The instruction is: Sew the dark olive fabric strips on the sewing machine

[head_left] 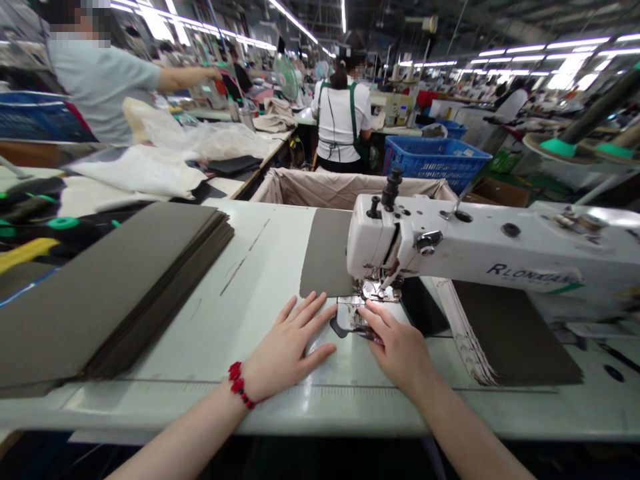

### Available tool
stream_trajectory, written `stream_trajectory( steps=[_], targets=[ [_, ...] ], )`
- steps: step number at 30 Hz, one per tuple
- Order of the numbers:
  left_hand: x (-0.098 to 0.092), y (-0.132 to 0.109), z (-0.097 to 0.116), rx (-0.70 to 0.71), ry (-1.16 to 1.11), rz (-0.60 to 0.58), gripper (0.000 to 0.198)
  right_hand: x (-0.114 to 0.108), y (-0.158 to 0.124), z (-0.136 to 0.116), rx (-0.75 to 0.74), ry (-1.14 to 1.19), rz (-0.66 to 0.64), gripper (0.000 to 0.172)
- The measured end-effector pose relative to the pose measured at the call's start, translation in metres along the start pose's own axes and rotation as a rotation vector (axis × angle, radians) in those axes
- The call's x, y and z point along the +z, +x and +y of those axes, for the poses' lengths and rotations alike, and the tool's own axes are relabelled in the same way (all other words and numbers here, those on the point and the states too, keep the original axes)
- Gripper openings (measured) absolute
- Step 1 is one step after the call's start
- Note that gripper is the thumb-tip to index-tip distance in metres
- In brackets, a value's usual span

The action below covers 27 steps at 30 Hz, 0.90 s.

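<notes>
A white sewing machine [480,247] reaches in from the right over the pale green table. Under its needle area lies a dark grey fabric panel [325,253], stretching back to the far table edge. My left hand [290,340] is spread flat, its fingertips at the near edge of that panel. At the machine's plate, my right hand [400,347] has its fingers bent forward beside the presser foot [383,290]; its fingertips touch the plate area. Whether something thin is under those fingers is hidden.
A tall stack of dark grey panels [115,280] stands at the left. Right of the needle, under the arm, lies another stack of dark panels [515,333] with pale edges. Behind the table are a cloth-lined bin [310,187], a blue crate [435,160] and co-workers.
</notes>
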<state>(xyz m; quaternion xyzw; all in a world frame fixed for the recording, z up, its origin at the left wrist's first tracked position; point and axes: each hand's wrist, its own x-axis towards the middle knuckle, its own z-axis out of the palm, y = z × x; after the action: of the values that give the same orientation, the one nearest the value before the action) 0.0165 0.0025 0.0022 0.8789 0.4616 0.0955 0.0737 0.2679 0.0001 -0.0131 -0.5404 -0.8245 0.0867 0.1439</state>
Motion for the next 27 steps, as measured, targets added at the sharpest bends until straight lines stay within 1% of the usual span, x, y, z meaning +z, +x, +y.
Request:
stream_trajectory(
  steps=[5, 12, 15, 18, 20, 21, 24, 27],
  targets=[
    [0.001, -0.001, 0.000, 0.000, 0.000, 0.013, 0.064, 0.001, 0.000, 0.001, 0.001, -0.003, 0.000, 0.057],
    [0.002, 0.001, 0.000, -0.012, -0.018, -0.004, 0.063, 0.001, 0.000, 0.000, 0.007, 0.006, 0.005, 0.057],
    [0.001, -0.001, 0.001, -0.036, -0.066, 0.014, 0.061, 0.001, 0.000, 0.000, 0.013, 0.006, 0.013, 0.056],
    [-0.002, 0.001, -0.001, -0.087, -0.157, 0.053, 0.053, 0.001, 0.000, 0.000, 0.021, 0.010, 0.022, 0.055],
    [-0.004, 0.014, -0.007, -0.123, -0.188, 0.059, 0.051, 0.000, 0.000, -0.001, 0.021, 0.016, 0.030, 0.054],
    [-0.005, 0.025, -0.011, -0.140, -0.187, 0.055, 0.050, 0.000, -0.001, -0.001, 0.020, 0.019, 0.034, 0.054],
    [-0.003, 0.072, -0.023, -0.189, -0.149, 0.049, 0.049, 0.000, -0.001, -0.002, 0.017, 0.028, 0.041, 0.052],
    [0.004, 0.125, -0.027, -0.233, -0.116, 0.083, 0.045, 0.000, -0.002, -0.003, 0.019, 0.026, 0.046, 0.051]
  ],
)
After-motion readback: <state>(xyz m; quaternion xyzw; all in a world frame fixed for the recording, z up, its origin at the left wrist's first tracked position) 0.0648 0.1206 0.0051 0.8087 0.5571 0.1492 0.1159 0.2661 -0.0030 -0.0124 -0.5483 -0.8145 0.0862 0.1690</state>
